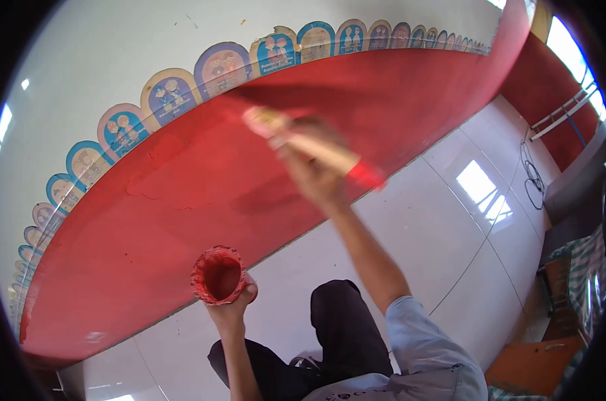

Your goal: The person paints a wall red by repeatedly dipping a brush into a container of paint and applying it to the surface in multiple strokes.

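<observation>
My right hand (pixel 314 164) is closed around the wooden handle of a paintbrush (pixel 323 152), smeared by motion. The brush's red-stained bristle end points up and left at the red painted part of the wall (pixel 249 160), close below its upper edge; whether it touches is too blurred to tell. The handle's far end is red. My left hand (pixel 232 311) grips a cup of red paint (pixel 219 275) from below and the right side. Its rim is ragged and crusted with paint, and its mouth faces me. The cup is held in front of the lower wall.
A row of arched picture stickers (pixel 171 97) runs along the red paint's upper edge, below the white wall (pixel 129 53). Glossy white floor tiles (pixel 450 220) lie beneath. On the right are a ladder (pixel 563 110), a coiled cable (pixel 533 180) and a brown wooden piece (pixel 533 367).
</observation>
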Demonstrator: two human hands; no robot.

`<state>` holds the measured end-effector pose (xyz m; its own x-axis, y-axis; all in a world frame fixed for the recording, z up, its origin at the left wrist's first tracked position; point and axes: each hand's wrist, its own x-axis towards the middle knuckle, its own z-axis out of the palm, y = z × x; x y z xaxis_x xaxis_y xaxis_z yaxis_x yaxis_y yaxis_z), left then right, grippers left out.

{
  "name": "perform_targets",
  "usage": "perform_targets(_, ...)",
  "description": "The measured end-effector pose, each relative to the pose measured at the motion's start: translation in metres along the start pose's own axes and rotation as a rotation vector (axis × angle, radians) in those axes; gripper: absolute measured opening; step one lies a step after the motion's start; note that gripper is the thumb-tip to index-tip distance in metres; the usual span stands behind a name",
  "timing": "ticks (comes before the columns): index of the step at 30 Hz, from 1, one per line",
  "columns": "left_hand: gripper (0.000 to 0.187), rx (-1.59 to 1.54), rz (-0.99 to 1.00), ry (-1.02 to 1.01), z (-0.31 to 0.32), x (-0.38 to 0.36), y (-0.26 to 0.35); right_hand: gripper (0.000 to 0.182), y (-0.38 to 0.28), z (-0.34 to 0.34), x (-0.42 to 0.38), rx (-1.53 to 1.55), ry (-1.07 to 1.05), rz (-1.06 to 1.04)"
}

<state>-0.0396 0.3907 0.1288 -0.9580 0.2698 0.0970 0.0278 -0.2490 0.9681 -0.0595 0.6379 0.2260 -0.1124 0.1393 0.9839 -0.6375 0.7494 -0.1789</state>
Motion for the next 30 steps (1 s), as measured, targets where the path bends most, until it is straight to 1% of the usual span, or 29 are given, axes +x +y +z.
perform_targets(1, 0.053, -0.026, -0.001, -0.009, 0.006, 0.002, -0.003, 0.009, 0.008, -0.019, -0.005, -0.017, 0.094, 0.312)
perform_targets(2, 0.052, -0.051, -0.015, -0.011, 0.001, 0.003, -0.008, 0.012, 0.022, -0.037, -0.007, 0.074, 0.228, 0.544)
perform_targets(3, 0.054, -0.036, 0.032, -0.033, -0.001, 0.007, -0.028, 0.018, 0.038, -0.063, 0.008, 0.064, 0.338, 0.515)
perform_targets(4, 0.056, 0.052, 0.032, -0.090, -0.002, 0.009, -0.042, 0.025, 0.061, -0.088, 0.012, 0.010, 0.461, 0.476)
perform_targets(5, 0.058, 0.142, 0.026, -0.127, -0.006, 0.007, -0.053, 0.028, 0.075, -0.109, 0.015, -0.143, 0.564, 0.447)
perform_targets(6, 0.061, 0.235, 0.020, -0.142, -0.010, 0.003, -0.064, 0.027, 0.088, -0.134, 0.018, -0.202, 0.601, 0.399)
perform_targets(7, 0.063, 0.224, 0.061, -0.149, -0.010, -0.001, -0.074, 0.025, 0.079, -0.140, 0.021, -0.301, 0.607, 0.331)
perform_targets(8, 0.065, 0.224, 0.105, -0.137, -0.008, -0.002, -0.080, 0.023, 0.066, -0.133, 0.025, -0.327, 0.639, 0.255)
perform_targets(9, 0.068, 0.216, 0.111, -0.120, -0.004, -0.001, -0.079, 0.023, 0.062, -0.122, 0.030, -0.363, 0.697, 0.315)
perform_targets(10, 0.072, 0.211, 0.122, -0.110, -0.001, 0.000, -0.079, 0.023, 0.055, -0.100, 0.026, -0.408, 0.711, 0.318)
perform_targets(11, 0.075, 0.236, 0.158, -0.089, 0.001, 0.002, -0.083, 0.024, 0.044, -0.069, 0.021, -0.435, 0.575, 0.315)
perform_targets(12, 0.079, 0.263, 0.195, -0.084, 0.003, 0.005, -0.085, 0.030, 0.035, -0.038, 0.005, -0.454, 0.463, 0.338)
perform_targets(13, 0.080, 0.226, 0.160, -0.062, 0.004, 0.004, -0.080, 0.027, 0.008, 0.004, -0.003, -0.412, 0.391, 0.308)
perform_targets(15, 0.083, 0.177, 0.135, -0.036, 0.008, 0.008, -0.069, 0.023, -0.018, 0.031, -0.036, -0.394, 0.112, 0.260)
perform_targets(17, 0.085, 0.177, 0.172, -0.015, -0.001, 0.007, -0.077, 0.020, -0.068, 0.059, -0.054, -0.363, -0.121, -0.083)
perform_targets(18, 0.085, 0.187, 0.156, 0.005, -0.001, 0.006, -0.073, 0.020, -0.080, 0.060, -0.064, -0.178, -0.111, -0.002)
perform_targets(19, 0.085, 0.194, 0.146, 0.017, 0.000, 0.004, -0.068, 0.017, -0.088, 0.053, -0.081, -0.057, -0.082, 0.092)
perform_targets(21, 0.087, 0.186, 0.108, 0.018, 0.001, 0.000, -0.058, 0.017, -0.101, 0.030, -0.093, -0.004, -0.140, 0.207)
perform_targets(22, 0.087, 0.187, 0.121, 0.025, 0.002, -0.001, -0.054, 0.019, -0.114, 0.022, -0.093, 0.063, -0.086, 0.434)
perform_targets(23, 0.087, 0.196, 0.126, 0.036, 0.002, -0.001, -0.063, 0.021, -0.106, 0.005, -0.108, 0.051, -0.129, 0.521)
perform_targets(24, 0.087, 0.197, 0.138, 0.050, 0.004, 0.000, -0.064, 0.023, -0.106, -0.005, -0.108, 0.117, -0.110, 0.624)
perform_targets(25, 0.086, 0.172, 0.211, 0.062, 0.007, 0.001, -0.067, 0.025, -0.103, -0.014, -0.104, 0.103, -0.108, 0.707)
perform_targets(26, 0.086, 0.157, 0.209, 0.044, 0.006, 0.003, -0.066, 0.027, -0.098, -0.020, -0.103, 0.087, -0.108, 0.799)
perform_targets(30, 0.084, 0.146, 0.161, -0.015, 0.000, 0.001, -0.051, 0.029, -0.092, -0.025, -0.101, 0.008, -0.202, 0.831)
